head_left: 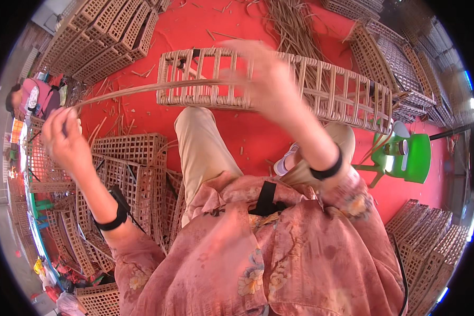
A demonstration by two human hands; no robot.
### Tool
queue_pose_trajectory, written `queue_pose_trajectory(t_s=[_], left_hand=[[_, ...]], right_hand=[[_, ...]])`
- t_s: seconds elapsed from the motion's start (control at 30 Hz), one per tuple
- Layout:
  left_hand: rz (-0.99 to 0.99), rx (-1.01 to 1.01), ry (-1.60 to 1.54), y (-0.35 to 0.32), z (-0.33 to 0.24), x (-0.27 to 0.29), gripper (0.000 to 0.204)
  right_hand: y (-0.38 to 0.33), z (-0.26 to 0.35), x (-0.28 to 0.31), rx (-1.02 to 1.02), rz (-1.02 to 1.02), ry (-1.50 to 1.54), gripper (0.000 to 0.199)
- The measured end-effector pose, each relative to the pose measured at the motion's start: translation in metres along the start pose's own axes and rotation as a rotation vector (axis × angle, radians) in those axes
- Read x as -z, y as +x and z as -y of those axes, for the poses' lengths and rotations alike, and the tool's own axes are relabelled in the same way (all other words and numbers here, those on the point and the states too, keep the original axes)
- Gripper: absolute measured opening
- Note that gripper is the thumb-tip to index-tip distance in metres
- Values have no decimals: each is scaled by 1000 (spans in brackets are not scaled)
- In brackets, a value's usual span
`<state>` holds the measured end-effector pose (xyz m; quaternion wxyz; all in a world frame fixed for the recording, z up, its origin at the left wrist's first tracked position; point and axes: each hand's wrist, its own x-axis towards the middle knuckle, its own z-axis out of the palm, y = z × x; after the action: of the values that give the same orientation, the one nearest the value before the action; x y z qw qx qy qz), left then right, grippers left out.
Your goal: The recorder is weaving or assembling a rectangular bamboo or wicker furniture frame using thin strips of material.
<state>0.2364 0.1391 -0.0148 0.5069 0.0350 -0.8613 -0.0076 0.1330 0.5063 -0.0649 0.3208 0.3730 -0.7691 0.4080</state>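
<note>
A long woven basket frame with open rungs, wrapped in brown wicker strand, lies across my knees. My left hand is out at the far left, its fingers closed on a long brown wicker strand. That strand runs taut to the right, in front of the frame's left part, toward my right hand. My right hand is over the frame's left half, smeared by motion; its fingers cannot be made out. Black bits show at the frame's upper left edge.
Stacked woven baskets stand at the upper left, left, upper right and lower right. Loose strands lie in a bundle on the red floor. A green stool holds a can. Another person is at far left.
</note>
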Motion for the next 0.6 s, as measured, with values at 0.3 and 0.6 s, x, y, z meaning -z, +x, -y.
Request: queue_pose_trajectory(t_s=[0.3,0.6], left_hand=[[164,67,-347,-7,-69,1,9],[387,-161,-674,-68,-208,-142,6]], right_hand=[[-11,83,12,-435,310,460,13],[-96,54,71,-981,184,270,15]])
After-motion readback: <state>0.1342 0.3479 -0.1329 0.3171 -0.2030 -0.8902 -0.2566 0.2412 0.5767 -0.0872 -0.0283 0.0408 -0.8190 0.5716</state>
